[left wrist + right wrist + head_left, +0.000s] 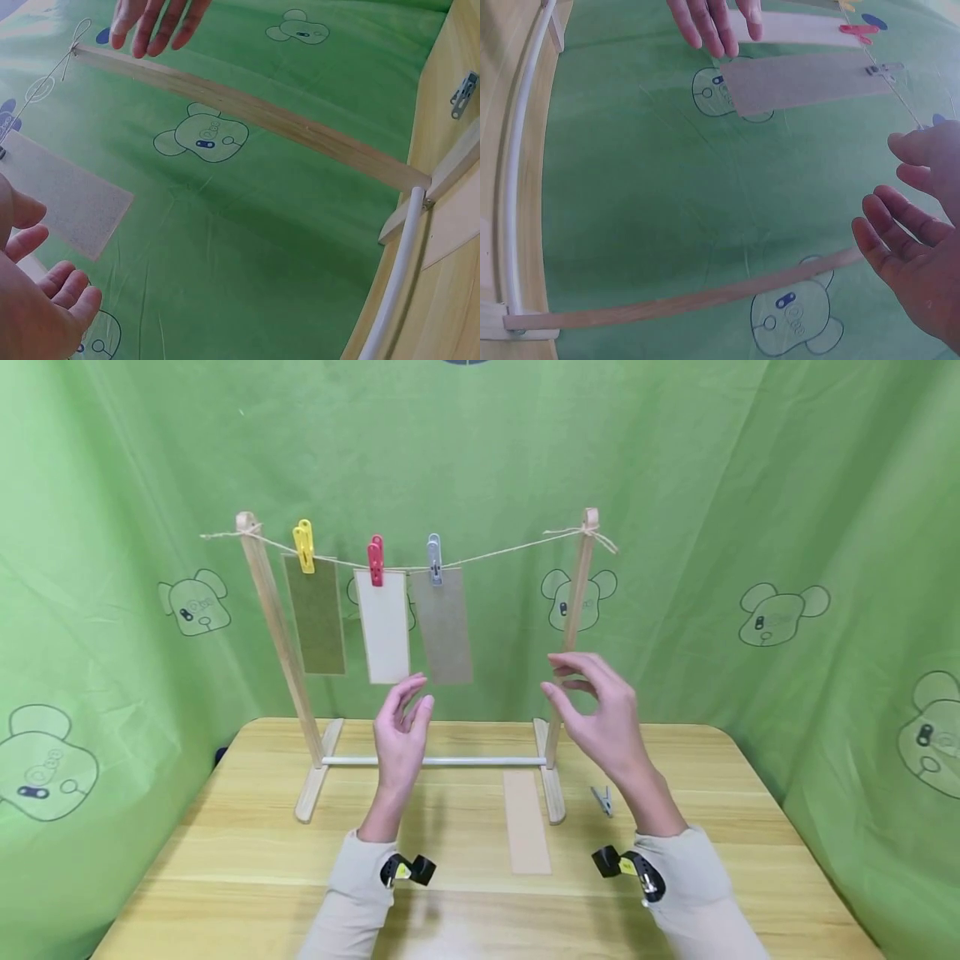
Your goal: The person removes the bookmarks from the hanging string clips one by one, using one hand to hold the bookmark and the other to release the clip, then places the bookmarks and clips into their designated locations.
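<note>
My left hand (401,731) is raised just below the white card (385,627), fingers relaxed and holding nothing. By the right post of the wooden stand (576,597), my right hand (603,714) hovers with bent, parted fingers and thumb, nothing between them. Three cards hang from the string (510,550): an olive card (318,618) under a yellow clothespin (303,546), the white one under a red clothespin (377,560), and a grey card (444,631) under a grey-blue clothespin (435,560). In the right wrist view the grey card (810,81) hangs apart from both hands.
On the wooden table (247,860) a pale peach card (527,822) lies near the stand's right foot (551,785). A loose grey-blue clothespin (603,800) lies right of that foot. A white rod (480,762) joins the two feet low down. Green curtain (675,460) surrounds the table.
</note>
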A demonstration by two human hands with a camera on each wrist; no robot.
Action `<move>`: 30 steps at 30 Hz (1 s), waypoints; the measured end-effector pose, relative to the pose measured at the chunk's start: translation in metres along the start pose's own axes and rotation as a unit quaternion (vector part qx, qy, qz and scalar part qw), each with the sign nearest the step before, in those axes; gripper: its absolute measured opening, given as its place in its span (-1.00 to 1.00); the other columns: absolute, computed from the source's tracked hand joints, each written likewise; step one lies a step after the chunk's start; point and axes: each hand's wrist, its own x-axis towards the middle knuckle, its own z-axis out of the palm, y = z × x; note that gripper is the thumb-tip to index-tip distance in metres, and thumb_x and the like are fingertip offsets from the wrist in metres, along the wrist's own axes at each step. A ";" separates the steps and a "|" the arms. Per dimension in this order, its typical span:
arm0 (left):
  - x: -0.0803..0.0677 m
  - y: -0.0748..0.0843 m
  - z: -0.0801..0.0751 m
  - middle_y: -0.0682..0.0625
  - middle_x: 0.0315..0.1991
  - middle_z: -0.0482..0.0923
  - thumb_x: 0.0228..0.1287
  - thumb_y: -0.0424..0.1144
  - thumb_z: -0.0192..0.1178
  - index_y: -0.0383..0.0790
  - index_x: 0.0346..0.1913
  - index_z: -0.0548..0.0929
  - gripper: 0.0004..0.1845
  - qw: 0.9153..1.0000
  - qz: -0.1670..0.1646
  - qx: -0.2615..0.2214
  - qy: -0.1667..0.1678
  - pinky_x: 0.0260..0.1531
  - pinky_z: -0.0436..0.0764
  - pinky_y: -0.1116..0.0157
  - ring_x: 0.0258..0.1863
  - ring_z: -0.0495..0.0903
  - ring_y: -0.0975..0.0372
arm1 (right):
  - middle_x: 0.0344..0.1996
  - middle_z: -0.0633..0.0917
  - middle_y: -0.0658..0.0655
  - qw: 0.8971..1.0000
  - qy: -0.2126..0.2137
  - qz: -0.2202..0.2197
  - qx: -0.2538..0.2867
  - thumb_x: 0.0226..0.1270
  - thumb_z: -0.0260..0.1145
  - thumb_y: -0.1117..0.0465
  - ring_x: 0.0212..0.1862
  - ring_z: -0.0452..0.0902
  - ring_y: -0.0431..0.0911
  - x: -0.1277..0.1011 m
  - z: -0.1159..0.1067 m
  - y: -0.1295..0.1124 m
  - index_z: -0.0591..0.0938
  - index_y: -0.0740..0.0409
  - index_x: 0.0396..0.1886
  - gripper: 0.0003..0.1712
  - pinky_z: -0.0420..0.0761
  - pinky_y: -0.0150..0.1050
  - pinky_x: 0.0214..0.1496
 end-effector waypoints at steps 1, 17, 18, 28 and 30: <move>0.001 0.000 0.000 -0.35 0.30 0.48 0.41 -0.49 0.22 -0.46 0.23 0.54 -0.63 1.000 -0.001 -0.001 -0.001 0.40 0.48 0.12 0.33 0.48 0.01 | 0.01 0.70 0.18 1.000 -0.002 -0.003 -0.001 0.22 0.48 0.50 0.02 0.64 0.06 0.002 0.001 0.001 0.66 0.29 0.13 -0.54 0.73 -0.06 0.11; 0.009 -0.004 0.006 -0.22 0.30 0.52 0.41 -0.47 0.21 -0.42 0.26 0.53 -0.61 1.000 -0.016 -0.012 -0.012 0.40 0.49 0.14 0.34 0.48 0.00 | 0.03 0.70 0.14 1.000 -0.011 -0.009 0.014 0.29 0.46 0.42 0.04 0.64 0.02 0.014 0.012 -0.011 0.67 0.25 0.15 -0.58 0.73 -0.09 0.12; 0.009 -0.004 0.007 -0.24 0.28 0.53 0.41 -0.47 0.21 -0.42 0.26 0.53 -0.61 1.000 -0.016 -0.012 -0.011 0.39 0.49 0.14 0.32 0.49 -0.02 | 0.03 0.70 0.14 1.000 -0.010 -0.011 0.015 0.29 0.47 0.42 0.04 0.64 0.02 0.015 0.013 -0.011 0.67 0.25 0.14 -0.58 0.74 -0.08 0.12; 0.012 -0.001 0.012 -0.40 0.21 0.51 0.37 -0.61 0.15 -0.56 0.22 0.51 -0.63 1.000 -0.020 -0.006 0.001 0.39 0.49 -0.01 0.26 0.50 -0.17 | 0.05 0.69 0.14 0.999 -0.015 -0.034 0.021 0.30 0.46 0.41 0.05 0.63 0.06 0.029 0.020 -0.021 0.68 0.25 0.12 -0.61 0.74 -0.14 0.11; 0.012 0.000 0.013 -0.41 0.19 0.51 0.36 -0.62 0.15 -0.57 0.20 0.51 -0.63 1.000 -0.015 -0.008 0.000 0.38 0.49 -0.03 0.24 0.50 -0.18 | 0.06 0.69 0.14 0.999 -0.017 -0.041 0.021 0.30 0.45 0.42 0.05 0.62 0.04 0.033 0.022 -0.024 0.68 0.27 0.12 -0.61 0.74 -0.17 0.10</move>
